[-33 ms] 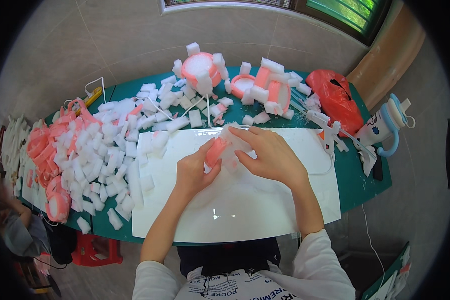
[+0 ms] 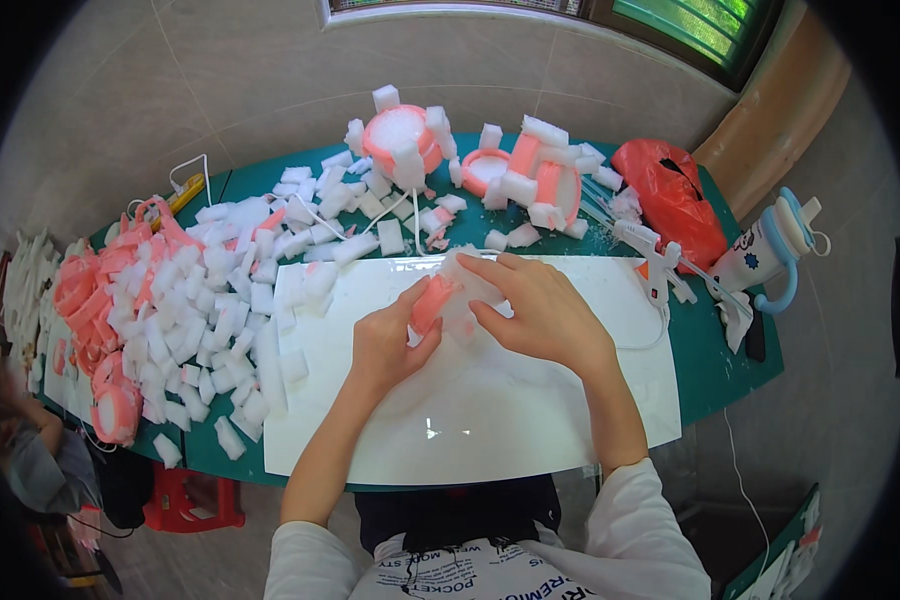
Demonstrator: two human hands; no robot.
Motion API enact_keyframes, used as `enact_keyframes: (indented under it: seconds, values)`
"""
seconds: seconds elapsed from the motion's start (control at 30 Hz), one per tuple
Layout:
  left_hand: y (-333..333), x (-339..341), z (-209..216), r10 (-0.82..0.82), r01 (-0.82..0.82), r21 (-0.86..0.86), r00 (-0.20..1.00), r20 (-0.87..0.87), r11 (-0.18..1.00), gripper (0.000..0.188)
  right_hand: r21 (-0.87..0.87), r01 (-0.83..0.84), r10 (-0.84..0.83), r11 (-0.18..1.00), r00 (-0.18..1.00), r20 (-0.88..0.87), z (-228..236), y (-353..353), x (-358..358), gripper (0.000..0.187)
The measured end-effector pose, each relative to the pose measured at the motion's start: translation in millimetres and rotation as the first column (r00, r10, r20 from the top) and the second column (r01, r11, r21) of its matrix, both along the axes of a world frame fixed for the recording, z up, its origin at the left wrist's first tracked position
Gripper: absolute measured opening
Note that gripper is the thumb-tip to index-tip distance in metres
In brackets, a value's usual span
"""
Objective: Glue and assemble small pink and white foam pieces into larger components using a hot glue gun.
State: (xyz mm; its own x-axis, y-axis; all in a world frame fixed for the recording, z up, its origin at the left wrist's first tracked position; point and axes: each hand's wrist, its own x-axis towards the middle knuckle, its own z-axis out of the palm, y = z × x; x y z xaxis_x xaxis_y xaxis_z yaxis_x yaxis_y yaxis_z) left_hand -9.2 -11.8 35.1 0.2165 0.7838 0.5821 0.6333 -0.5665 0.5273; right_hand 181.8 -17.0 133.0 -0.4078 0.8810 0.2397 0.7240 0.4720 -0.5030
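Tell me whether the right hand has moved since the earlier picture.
No, no visible shift in any direction: against the white board, the right hand sits in the same place, its fingers still at the white foam.

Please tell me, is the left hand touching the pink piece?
Touching. The head view shows the left hand with the pink piece held between its thumb and fingers, no gap visible.

At right, we note a red bag (image 2: 660, 205) and a handled cup (image 2: 754, 254); lower left, a red stool (image 2: 166, 503).
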Motion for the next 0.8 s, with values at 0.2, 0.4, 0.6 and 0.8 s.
enact_keyframes:
  seconds: [0.2,0.4,0.6,0.8]
  values:
    - [1.0,-2.3,-1.7,0.002,-0.001,0.047,1.0,-0.009,0.999,0.049,-0.01,-0.019,0.019,1.0,1.0,0.004,0.6,-1.8,-2.5,0.045]
    - [0.4,-2.6,1.6,0.007,-0.005,0.068,1.0,-0.024,0.998,0.048,0.039,-0.04,0.039,0.998,0.999,0.023,-2.6,-1.4,-1.5,0.045]
    - [0.8,-4.3,2.1,-0.002,-0.002,0.154,1.0,0.028,0.988,0.037,0.022,-0.054,0.053,0.998,0.998,0.035,-3.9,-2.4,-3.9,0.045]
    - [0.2,-3.3,4.7,-0.02,0.008,0.184,0.998,0.06,0.983,0.031,0.04,-0.061,0.06,0.997,0.998,0.028,-5.4,-2.3,-3.7,0.046]
